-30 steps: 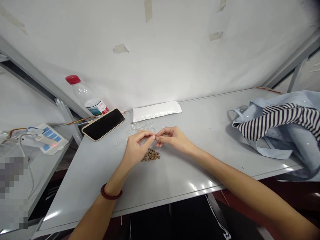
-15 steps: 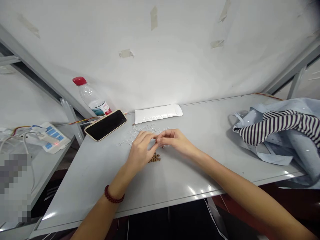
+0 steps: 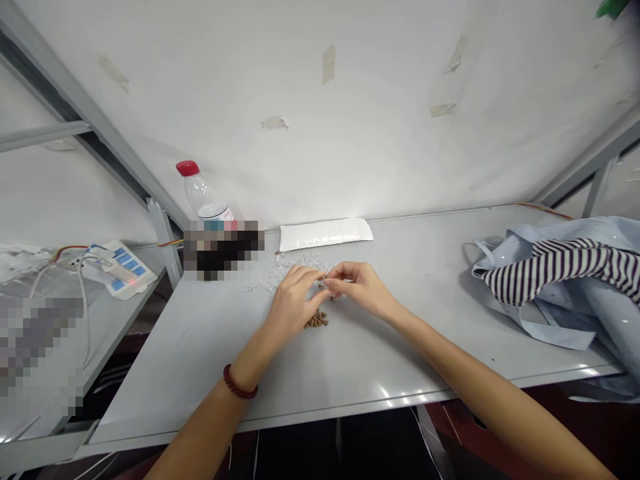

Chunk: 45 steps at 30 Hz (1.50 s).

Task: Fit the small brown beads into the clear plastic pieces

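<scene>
Pinching fingertip to fingertip, your left hand (image 3: pixel 295 298) and right hand (image 3: pixel 361 287) meet directly above the brown pellets (image 3: pixel 317 321); contents too small to tell.

A red-capped water bottle (image 3: pixel 203 192) stood at the grey table's (image 3: pixel 350 367) far left corner. A white flat packet (image 3: pixel 325 233) lay along the table's back edge. Striped and pale-blue cloth (image 3: pixel 565 273) was heaped on the table's right end. A power strip (image 3: pixel 117 270) sat left of the table.
</scene>
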### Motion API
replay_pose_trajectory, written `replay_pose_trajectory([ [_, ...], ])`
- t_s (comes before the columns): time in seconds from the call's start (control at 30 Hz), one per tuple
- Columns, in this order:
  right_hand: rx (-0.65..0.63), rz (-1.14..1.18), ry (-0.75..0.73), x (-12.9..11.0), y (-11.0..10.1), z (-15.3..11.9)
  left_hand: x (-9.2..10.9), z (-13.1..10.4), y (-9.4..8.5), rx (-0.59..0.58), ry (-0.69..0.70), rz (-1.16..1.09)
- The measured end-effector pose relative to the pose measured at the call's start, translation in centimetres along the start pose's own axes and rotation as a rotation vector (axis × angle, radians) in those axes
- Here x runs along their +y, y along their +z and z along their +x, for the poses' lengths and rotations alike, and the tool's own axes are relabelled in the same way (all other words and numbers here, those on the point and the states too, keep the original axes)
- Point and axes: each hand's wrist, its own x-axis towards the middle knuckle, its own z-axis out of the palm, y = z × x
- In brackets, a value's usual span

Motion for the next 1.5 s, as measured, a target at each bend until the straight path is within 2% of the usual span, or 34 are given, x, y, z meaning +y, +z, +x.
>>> replay_pose_trajectory([
  [0.1, 0.142, -0.388, -0.184, 1.1, -0.9, 0.8, -1.1, 0.4, -1.3, -0.228, -0.296, -0.052],
  [0.17, 0.147, -0.596, -0.23, 1.9, -1.4, 1.2, -1.7, 0.6, -2.3, -0.413, -0.422, -0.084],
  [0.27, 0.085, -0.74, -0.245, 2.8, -1.7, 1.6, -2.0, 0.7, -3.1, -0.615, -0.487, -0.169],
  [0.37, 0.026, -0.795, -0.296, 3.0, -1.4, 1.8, -1.7, 0.5, -3.0, -0.699, -0.504, -0.229],
  [0.5, 0.012, -0.843, -0.372, 3.1, -1.0, 2.2, -1.2, 0.3, -2.6, -0.723, -0.5, -0.22],
  [0.6, 0.078, -0.81, -0.431, 3.1, -1.2, 2.1, -1.0, 0.3, -2.4, -0.713, -0.452, -0.164],
  [0.77, 0.356, -0.723, -0.507, 3.3, -1.5, 0.3, -1.2, 0.2, -2.5, -0.712, -0.448, -0.191],
  [0.87, 0.506, -0.754, -0.528, 3.6, -1.0, -0.8, -1.3, 0.1, -2.4, -0.692, -0.417, -0.17],
  [1.0, 0.533, -0.895, -0.592, 3.9, -0.8, -0.4, -1.2, -0.1, -2.2, -0.684, -0.422, -0.178],
  [1.27, 0.643, -1.043, -0.693, 3.4, -3.4, 0.9, -1.2, -0.3, -1.6, -0.614, -0.404, -0.107],
  [1.5, 0.646, -1.103, -0.728, 3.0, -3.5, 1.0, -0.3, 0.2, -1.9, -0.653, -0.456, -0.112],
])
